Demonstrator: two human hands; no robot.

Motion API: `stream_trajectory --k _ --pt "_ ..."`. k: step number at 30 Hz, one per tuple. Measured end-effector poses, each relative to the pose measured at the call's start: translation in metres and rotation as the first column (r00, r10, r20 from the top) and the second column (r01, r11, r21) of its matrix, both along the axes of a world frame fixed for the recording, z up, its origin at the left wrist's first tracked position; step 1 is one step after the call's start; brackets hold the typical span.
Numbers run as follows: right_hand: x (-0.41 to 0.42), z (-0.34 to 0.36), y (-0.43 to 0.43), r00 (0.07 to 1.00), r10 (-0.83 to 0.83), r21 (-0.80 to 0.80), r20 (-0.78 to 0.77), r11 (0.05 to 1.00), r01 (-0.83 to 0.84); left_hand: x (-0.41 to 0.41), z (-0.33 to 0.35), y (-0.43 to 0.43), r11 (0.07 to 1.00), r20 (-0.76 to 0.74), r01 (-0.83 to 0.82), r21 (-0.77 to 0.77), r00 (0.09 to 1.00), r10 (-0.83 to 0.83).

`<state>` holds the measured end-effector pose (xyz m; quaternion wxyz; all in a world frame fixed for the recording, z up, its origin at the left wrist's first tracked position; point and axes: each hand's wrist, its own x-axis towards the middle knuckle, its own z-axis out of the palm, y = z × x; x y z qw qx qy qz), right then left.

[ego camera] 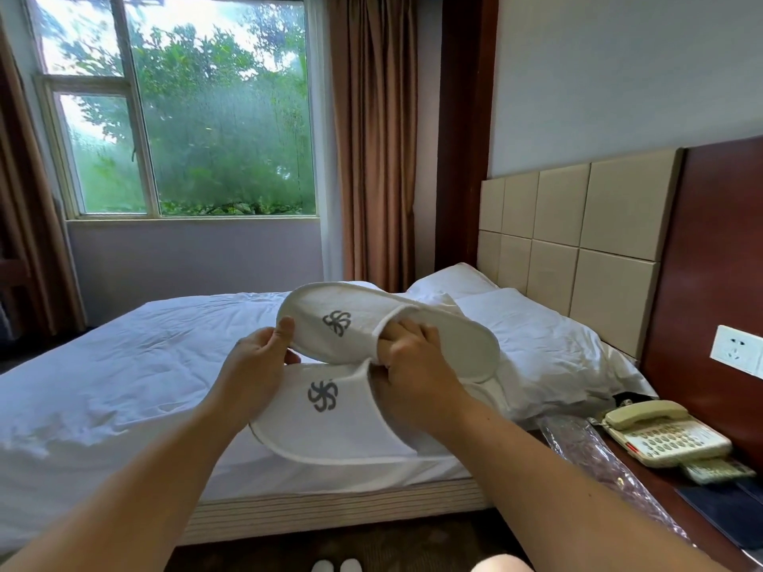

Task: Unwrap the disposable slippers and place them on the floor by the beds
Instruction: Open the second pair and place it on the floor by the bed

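Observation:
Two white disposable slippers with grey pinwheel logos are held in the air in front of the bed [124,365]. The upper slipper [330,307] is tilted, and my left hand [260,357] pinches its toe edge with thumb on top. My right hand [413,365] grips the strap openings of both, fingers curled inside the upper one. The lower slipper [338,423] hangs below my hands, toe toward the left. An empty clear plastic wrapper [590,452] lies on the nightstand at the right.
A dark wood nightstand [660,489] at the right carries a beige telephone [660,435]. The bed has white sheets and pillows [536,332] against a padded headboard. Dark carpet floor [371,542] lies below, with two white slipper toes [336,566] at the bottom edge.

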<state>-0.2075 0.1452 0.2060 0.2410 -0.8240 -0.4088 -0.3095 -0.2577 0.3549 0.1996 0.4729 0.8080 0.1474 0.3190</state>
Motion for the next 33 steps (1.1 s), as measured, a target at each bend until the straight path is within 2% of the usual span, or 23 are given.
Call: stream_trajectory --k 4,8,10,16,19,24,30,33 --pt "-0.006 0.001 0.004 0.999 -0.009 -0.016 0.051 1.000 0.010 -0.003 -0.004 0.003 0.998 -0.018 -0.017 -0.063 1.000 0.016" --pt "-0.016 0.005 0.006 0.995 0.014 0.030 0.097 0.999 -0.017 -0.007 -0.004 0.013 0.982 -0.116 0.042 -0.185 0.991 -0.064" --pt "-0.023 0.007 0.007 0.992 0.046 0.036 0.115 0.998 -0.050 -0.009 -0.005 0.017 0.980 -0.127 0.066 -0.189 0.988 -0.091" --pt "-0.036 0.016 0.016 0.989 0.107 0.013 0.101 0.994 -0.109 -0.015 -0.011 0.022 0.976 -0.046 0.028 -0.216 0.998 -0.039" --pt "-0.041 0.023 0.019 0.980 0.151 0.057 0.129 0.986 -0.159 -0.019 -0.010 0.026 0.978 0.001 -0.013 -0.208 1.000 0.014" --pt "-0.059 0.028 0.042 0.934 0.276 0.121 0.226 0.944 -0.308 -0.029 -0.008 0.044 0.956 -0.053 0.078 -0.283 0.994 -0.097" --pt "-0.042 0.026 0.059 0.923 0.358 0.154 0.144 0.913 -0.378 -0.038 -0.015 0.065 0.976 0.012 -0.069 -0.207 0.997 0.074" --pt "-0.037 0.017 0.082 0.887 0.434 0.202 0.154 0.865 -0.459 -0.035 -0.024 0.083 0.978 0.008 -0.079 -0.194 0.997 0.082"
